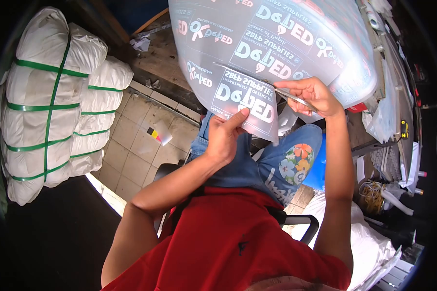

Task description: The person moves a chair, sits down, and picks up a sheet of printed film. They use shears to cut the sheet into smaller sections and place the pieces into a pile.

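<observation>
While the printed plastic sheet (277, 43) is held up over the lap, left hand (226, 138) fingers pinch its cut flap and right hand (313, 94) fingers close round scissors (289, 95) biting into it. Judged best: keep the flap taut along the print border. Strapped bales (53, 106) stand well left.

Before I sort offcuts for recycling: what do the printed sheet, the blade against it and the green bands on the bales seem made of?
Printed sheet: apparently thin plastic film, milky-translucent, slightly glossy; light passes through and it bends limply. Blade in the right hand: seemingly bare metal, grey with a bright glint. Green bands: probably flat plastic strapping, smooth and bright, biting into the white bales.
</observation>
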Action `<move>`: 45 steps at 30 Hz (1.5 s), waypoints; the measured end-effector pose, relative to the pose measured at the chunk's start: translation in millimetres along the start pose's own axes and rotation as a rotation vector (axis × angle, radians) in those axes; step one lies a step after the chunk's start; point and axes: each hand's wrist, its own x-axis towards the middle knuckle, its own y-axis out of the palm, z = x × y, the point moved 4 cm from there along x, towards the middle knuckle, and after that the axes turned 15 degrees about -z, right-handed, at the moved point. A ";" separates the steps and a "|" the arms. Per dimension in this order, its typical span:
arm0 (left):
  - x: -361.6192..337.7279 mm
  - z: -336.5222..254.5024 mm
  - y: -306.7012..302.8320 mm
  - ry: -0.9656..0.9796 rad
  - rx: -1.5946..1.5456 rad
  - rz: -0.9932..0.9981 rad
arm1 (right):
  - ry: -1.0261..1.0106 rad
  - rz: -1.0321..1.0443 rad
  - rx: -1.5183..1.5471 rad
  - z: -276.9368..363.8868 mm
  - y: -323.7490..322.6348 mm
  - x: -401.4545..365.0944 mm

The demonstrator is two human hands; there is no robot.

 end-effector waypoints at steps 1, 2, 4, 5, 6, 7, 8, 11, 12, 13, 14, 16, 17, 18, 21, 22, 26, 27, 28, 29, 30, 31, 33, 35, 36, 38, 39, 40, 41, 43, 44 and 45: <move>0.2 -0.3 0.4 -0.021 -0.001 0.016 | 0.002 0.008 -0.001 0.2 2.6 4.7; 0.0 -0.4 1.1 -0.043 -0.002 0.032 | -0.033 0.012 -0.039 1.5 5.9 10.9; -1.3 -2.1 3.4 -0.062 -0.011 0.024 | -0.088 0.044 -0.074 7.7 13.4 19.6; -1.5 -1.7 4.4 -0.083 -0.019 0.018 | -0.088 0.047 -0.076 8.5 16.9 20.8; -0.5 -2.0 4.6 -0.078 -0.023 0.018 | -0.059 0.010 -0.093 8.2 19.6 21.7; 1.3 -2.7 4.1 -0.076 -0.027 0.027 | -0.030 -0.025 -0.111 8.1 21.9 22.3; 2.7 -3.9 2.8 -0.073 -0.034 0.036 | -0.032 -0.016 -0.116 8.4 25.6 21.8; 4.2 -3.3 0.8 -0.058 -0.034 0.018 | -0.037 -0.105 -0.140 6.5 32.0 16.3; 3.9 -3.8 1.3 -0.051 -0.040 0.016 | -0.040 -0.116 -0.129 8.1 36.5 15.9; 3.4 -4.1 1.7 -0.053 -0.046 0.016 | -0.039 -0.110 -0.133 7.1 38.8 19.5; 2.7 -4.6 2.0 -0.058 -0.051 0.018 | -0.068 -0.103 -0.109 5.8 40.3 24.1; 0.3 -3.0 0.7 -0.042 -0.034 0.033 | -0.046 -0.123 -0.074 5.6 44.5 32.8; -0.2 -2.1 0.2 -0.025 -0.013 0.045 | -0.049 -0.121 -0.077 6.3 48.1 35.2; 0.4 -0.6 -0.6 -0.018 -0.014 0.046 | -0.032 -0.128 -0.109 5.5 51.1 37.3; 2.1 0.3 -2.4 0.003 -0.006 0.025 | 0.008 -0.167 -0.136 10.6 58.0 39.4; 1.9 0.4 -2.0 0.008 -0.001 0.021 | 0.005 -0.168 -0.159 11.9 57.3 39.7; 1.5 4.8 0.5 0.031 0.019 0.021 | -0.017 -0.124 -0.199 21.5 54.5 53.6; 0.0 4.8 0.8 0.037 0.015 0.019 | -0.019 -0.117 -0.203 23.7 55.3 59.3; -1.7 5.5 1.5 0.035 0.016 0.021 | -0.021 -0.113 -0.233 25.4 56.4 65.1; -2.2 5.8 2.2 0.032 0.018 0.023 | -0.023 -0.109 -0.263 26.7 58.1 69.3; -1.9 5.3 2.2 0.030 0.017 0.015 | 0.005 -0.126 -0.265 29.3 60.9 70.7; -1.3 4.4 1.8 0.034 0.012 0.013 | 0.005 -0.120 -0.269 28.6 60.3 73.6; -0.5 2.9 0.6 0.043 0.031 0.017 | 0.036 -0.086 -0.284 24.5 58.2 79.4; 0.0 2.7 0.1 0.040 0.023 0.013 | 0.047 -0.088 -0.305 23.6 57.6 79.8; 0.7 1.7 0.6 0.038 0.020 0.014 | 0.054 -0.095 -0.326 23.7 57.8 81.5; 0.4 0.9 0.6 0.034 0.031 0.023 | 0.041 -0.086 -0.304 21.4 57.9 88.2; 0.2 1.6 1.0 0.029 0.045 0.038 | 0.024 -0.083 -0.281 21.7 58.9 91.5; 0.0 2.7 0.7 0.025 0.041 0.036 | 0.030 -0.083 -0.283 21.6 59.9 95.5; -0.6 4.1 0.7 0.002 0.034 0.039 | 0.042 -0.096 -0.290 22.0 60.9 100.5; -1.4 3.7 0.7 -0.018 0.024 0.039 | 0.055 -0.105 -0.300 20.0 61.5 105.3; -0.9 2.5 0.3 -0.029 0.025 0.041 | 0.052 -0.093 -0.300 16.9 60.7 108.2; -0.6 1.4 -0.4 -0.040 0.026 0.041 | 0.051 -0.079 -0.300 15.7 61.6 110.9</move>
